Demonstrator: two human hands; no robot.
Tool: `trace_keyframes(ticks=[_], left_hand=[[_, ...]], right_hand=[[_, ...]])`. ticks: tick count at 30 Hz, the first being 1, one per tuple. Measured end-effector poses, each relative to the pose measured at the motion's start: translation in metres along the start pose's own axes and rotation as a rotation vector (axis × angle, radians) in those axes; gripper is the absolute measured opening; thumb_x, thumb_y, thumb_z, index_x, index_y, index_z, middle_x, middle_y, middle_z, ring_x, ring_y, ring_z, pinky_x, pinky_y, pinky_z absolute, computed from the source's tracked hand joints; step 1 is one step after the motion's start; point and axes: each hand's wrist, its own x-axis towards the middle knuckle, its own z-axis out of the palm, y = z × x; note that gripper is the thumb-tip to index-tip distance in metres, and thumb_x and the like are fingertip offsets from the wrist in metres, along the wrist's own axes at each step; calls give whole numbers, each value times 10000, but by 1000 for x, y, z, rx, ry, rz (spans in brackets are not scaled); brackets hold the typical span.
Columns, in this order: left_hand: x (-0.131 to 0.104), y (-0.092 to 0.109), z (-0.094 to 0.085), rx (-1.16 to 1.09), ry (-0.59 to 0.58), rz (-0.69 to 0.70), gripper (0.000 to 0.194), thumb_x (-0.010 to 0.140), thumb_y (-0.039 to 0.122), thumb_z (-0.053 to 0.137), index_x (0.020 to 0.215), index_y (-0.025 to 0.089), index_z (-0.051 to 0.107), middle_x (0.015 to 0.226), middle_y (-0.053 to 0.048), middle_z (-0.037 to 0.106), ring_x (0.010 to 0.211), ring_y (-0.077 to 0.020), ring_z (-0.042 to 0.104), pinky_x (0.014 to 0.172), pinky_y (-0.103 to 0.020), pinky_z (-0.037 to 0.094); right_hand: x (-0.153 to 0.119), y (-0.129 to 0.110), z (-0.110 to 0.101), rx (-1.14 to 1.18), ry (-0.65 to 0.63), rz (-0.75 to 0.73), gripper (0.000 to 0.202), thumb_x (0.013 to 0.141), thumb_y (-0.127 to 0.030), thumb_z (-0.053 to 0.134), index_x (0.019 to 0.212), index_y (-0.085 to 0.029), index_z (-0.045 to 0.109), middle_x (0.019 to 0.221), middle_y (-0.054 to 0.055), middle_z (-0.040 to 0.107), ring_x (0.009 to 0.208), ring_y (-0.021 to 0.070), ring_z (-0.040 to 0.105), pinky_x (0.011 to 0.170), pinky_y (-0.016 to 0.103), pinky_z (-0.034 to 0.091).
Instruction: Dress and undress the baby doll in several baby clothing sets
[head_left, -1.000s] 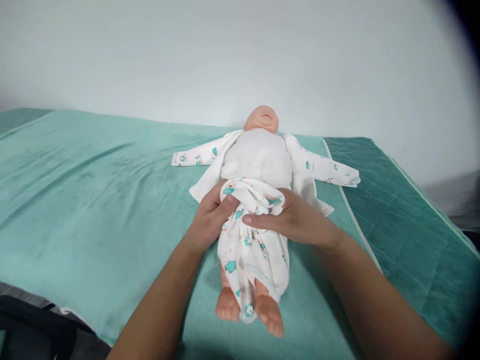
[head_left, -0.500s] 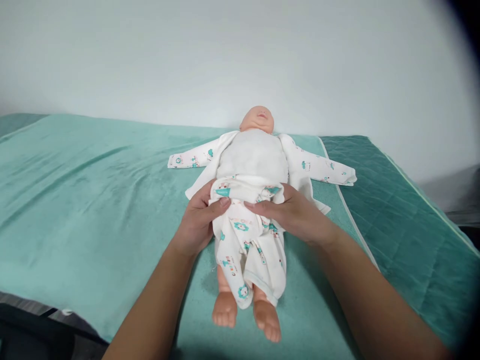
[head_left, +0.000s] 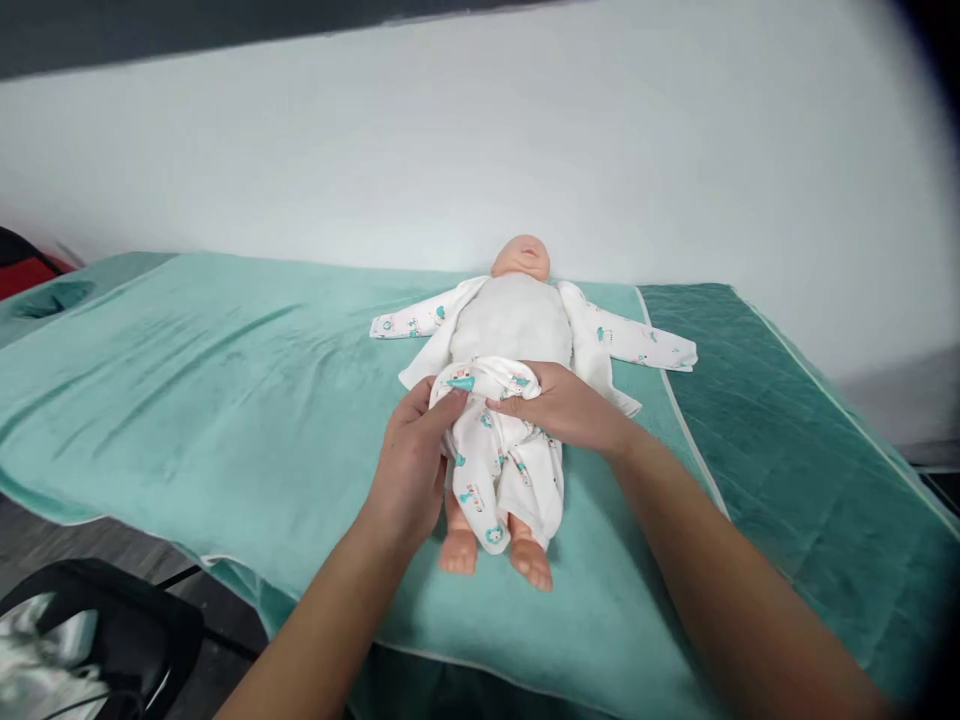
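Observation:
A baby doll [head_left: 523,257] lies on its back, its feet toward me. It wears an open white printed jacket [head_left: 649,346] with the sleeves spread, over a plain white torso. White printed trousers [head_left: 534,482] cover its legs down to the ankles, and their waistband is folded over. My left hand [head_left: 416,450] pinches the waistband on the left side, thumb on top. On the right side my right hand [head_left: 566,403] grips the same waistband, its thumb near the middle. The fingertips under the cloth are hidden.
A light green sheet [head_left: 187,400] lies under the doll, with a darker green quilted cover [head_left: 810,450] to the right. Behind stands a white wall [head_left: 450,150]. At the lower left is a black chair [head_left: 142,620] with white cloth [head_left: 45,660] on it.
The view has shifted and drawn back, showing more of the chair and the bed's front edge. My hands have moved closer together, still holding the waistband.

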Motion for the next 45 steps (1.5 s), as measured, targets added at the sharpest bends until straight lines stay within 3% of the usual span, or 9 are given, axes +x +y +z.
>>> trace_keyframes(ticks=[6, 14, 19, 23, 27, 31, 38, 45], left_hand=[[-33, 5, 3, -48, 55, -130, 213, 819, 300, 676, 951, 133, 672, 810, -40, 682, 685, -141, 601, 627, -234, 455], [-79, -7, 1, -124, 190, -187, 266, 815, 358, 689, 953, 131, 685, 799, -43, 665, 662, -144, 587, 588, -251, 458], [-98, -15, 7, -245, 313, -214, 284, 779, 330, 735, 983, 136, 703, 957, -77, 708, 828, -193, 657, 679, -273, 522], [-106, -26, 8, -348, 381, -269, 256, 766, 291, 753, 983, 165, 702, 953, -77, 731, 953, -246, 690, 788, -309, 558], [-113, -43, 0, -413, 508, -287, 192, 745, 206, 769, 915, 171, 688, 875, -58, 745, 878, -208, 719, 794, -284, 580], [-123, -54, -7, -424, 605, -304, 211, 706, 168, 792, 876, 161, 666, 887, -57, 755, 813, -178, 728, 770, -260, 594], [-135, -72, -20, -403, 667, -343, 344, 601, 242, 863, 849, 164, 638, 881, -66, 756, 767, -207, 729, 716, -304, 609], [-127, -75, -23, -395, 604, -309, 351, 606, 251, 857, 824, 174, 593, 853, -38, 741, 743, -200, 709, 668, -341, 608]], right_hand=[[-1, 6, 0, -189, 8, -69, 143, 790, -253, 629, 888, -178, 702, 836, -15, 696, 807, 171, 620, 686, 246, 440], [1, 3, 7, -524, -54, -123, 108, 746, -282, 705, 838, -232, 731, 832, -26, 724, 786, 155, 629, 656, 240, 364], [-2, 0, 7, -657, -141, -130, 110, 751, -367, 730, 810, -274, 724, 832, -56, 735, 777, 143, 633, 620, 245, 318], [-4, -2, 6, -735, -197, -156, 141, 755, -409, 725, 795, -275, 711, 817, -56, 733, 767, 144, 628, 597, 251, 294], [-5, -2, 9, -837, -217, -175, 165, 748, -425, 717, 749, -262, 694, 810, -43, 734, 764, 154, 627, 582, 262, 274], [-7, -1, 12, -853, -237, -203, 78, 753, -322, 693, 725, -249, 681, 821, -48, 733, 781, 143, 629, 593, 264, 272], [-8, 0, 16, -852, -261, -221, 63, 780, -285, 651, 739, -249, 681, 837, -51, 735, 799, 137, 634, 603, 258, 279], [-10, -5, 17, -883, -277, -207, 94, 782, -296, 646, 716, -236, 676, 824, -23, 735, 817, 169, 644, 648, 261, 323]])
